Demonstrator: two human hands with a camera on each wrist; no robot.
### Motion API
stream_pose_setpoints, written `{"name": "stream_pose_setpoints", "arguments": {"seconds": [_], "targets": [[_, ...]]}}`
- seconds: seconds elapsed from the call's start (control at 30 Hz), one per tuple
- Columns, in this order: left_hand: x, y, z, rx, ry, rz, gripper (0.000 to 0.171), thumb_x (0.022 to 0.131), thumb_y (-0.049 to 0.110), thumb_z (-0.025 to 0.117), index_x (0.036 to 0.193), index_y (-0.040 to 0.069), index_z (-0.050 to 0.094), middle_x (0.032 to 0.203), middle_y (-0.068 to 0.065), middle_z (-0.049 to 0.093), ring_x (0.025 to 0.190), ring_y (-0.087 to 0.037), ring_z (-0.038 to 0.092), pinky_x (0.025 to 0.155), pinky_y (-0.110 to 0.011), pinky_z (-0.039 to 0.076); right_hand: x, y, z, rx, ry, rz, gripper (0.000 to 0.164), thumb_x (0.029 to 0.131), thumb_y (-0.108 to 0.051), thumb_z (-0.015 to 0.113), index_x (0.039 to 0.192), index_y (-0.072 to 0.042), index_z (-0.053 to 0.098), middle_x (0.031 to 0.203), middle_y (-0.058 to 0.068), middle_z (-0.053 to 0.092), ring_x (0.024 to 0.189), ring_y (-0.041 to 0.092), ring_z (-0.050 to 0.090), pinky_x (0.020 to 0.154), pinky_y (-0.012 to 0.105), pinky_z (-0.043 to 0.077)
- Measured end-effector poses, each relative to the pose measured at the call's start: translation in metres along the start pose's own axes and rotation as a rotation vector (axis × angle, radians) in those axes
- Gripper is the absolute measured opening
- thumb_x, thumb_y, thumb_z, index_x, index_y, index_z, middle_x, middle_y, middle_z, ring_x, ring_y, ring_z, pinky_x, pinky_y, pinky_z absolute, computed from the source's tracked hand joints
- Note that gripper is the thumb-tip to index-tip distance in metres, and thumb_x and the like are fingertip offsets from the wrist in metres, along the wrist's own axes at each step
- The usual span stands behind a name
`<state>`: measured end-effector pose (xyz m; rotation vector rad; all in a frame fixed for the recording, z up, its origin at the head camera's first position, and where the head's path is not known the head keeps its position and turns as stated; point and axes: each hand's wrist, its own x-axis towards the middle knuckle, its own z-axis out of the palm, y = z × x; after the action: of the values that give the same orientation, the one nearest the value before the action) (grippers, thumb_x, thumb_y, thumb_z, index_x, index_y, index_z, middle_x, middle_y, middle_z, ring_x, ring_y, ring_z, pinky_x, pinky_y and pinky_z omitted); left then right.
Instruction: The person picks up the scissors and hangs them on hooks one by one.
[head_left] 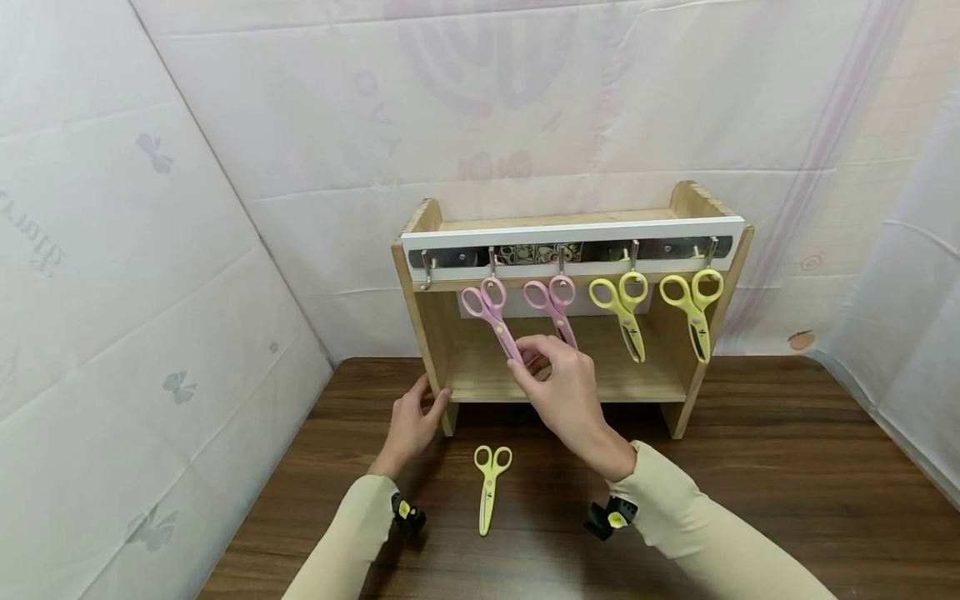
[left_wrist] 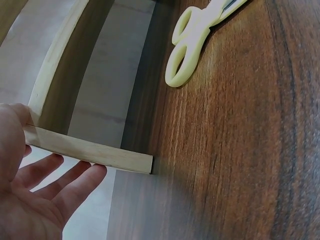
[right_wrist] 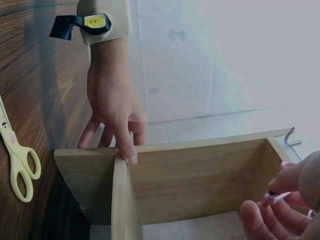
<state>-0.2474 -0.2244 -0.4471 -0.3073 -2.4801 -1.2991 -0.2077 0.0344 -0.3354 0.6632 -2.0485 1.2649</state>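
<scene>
Now pinched tip-end by the right hand (head_left: 562, 385), pink plastic scissors (head_left: 498, 324) are best guided gently, the pale wooden shelf (head_left: 437, 333) gripped by the left hand (head_left: 411, 419).

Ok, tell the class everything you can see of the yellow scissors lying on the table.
The yellow, plastic-looking scissors have two rounded loop handles and slim blades that look closed and bear small dark marks. They lie flat on the dark wood-grain table, in front of the pale wooden shelf, loops toward it, tip pointing away. Only the table touches them.
</scene>
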Motion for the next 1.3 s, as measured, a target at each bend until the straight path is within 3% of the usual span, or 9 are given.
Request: {"name": "stream_pose_setpoints", "arguments": {"seconds": [0.27, 0.7, 1.3], "targets": [[0.0, 0.0, 0.001, -0.001, 0.002, -0.004, 0.047, 0.107, 0.028, 0.059, 0.145, 0.002, 0.054, 0.13, -0.022, 0.066, 0.114, -0.038, 0.068, 0.09, -0.051, 0.059, 0.0, 0.006, 0.009, 0.01, 0.026, -0.004, 0.012, 0.088, -0.003, 0.079, 0.099, -0.007, 0.074, 0.082, 0.002, 0.071, 0.069, 0.011, 0.068, 0.06, 0.028, 0.06], [0.0, 0.0, 0.0, 0.007, -0.002, -0.002, 0.047, 0.107, 0.028, 0.059, 0.146, 0.002, 0.053, 0.129, -0.022, 0.066, 0.115, -0.038, 0.067, 0.09, -0.051, 0.059, 0.003, 0.017, 0.023, 0.019, 0.037, 0.021, 0.015, 0.089, -0.001, 0.076, 0.102, -0.006, 0.074, 0.086, 0.004, 0.072, 0.074, 0.014, 0.069, 0.062, 0.03, 0.06], [0.001, -0.001, 0.001, 0.007, 0.002, -0.007, 0.047, 0.107, 0.027, 0.06, 0.146, 0.001, 0.053, 0.132, -0.023, 0.065, 0.115, -0.04, 0.067, 0.09, -0.051, 0.059, 0.006, 0.023, 0.026, -0.009, 0.025, 0.051, 0.018, 0.088, -0.001, 0.076, 0.106, -0.004, 0.072, 0.088, 0.007, 0.072, 0.075, 0.018, 0.07, 0.063, 0.029, 0.061]]}}
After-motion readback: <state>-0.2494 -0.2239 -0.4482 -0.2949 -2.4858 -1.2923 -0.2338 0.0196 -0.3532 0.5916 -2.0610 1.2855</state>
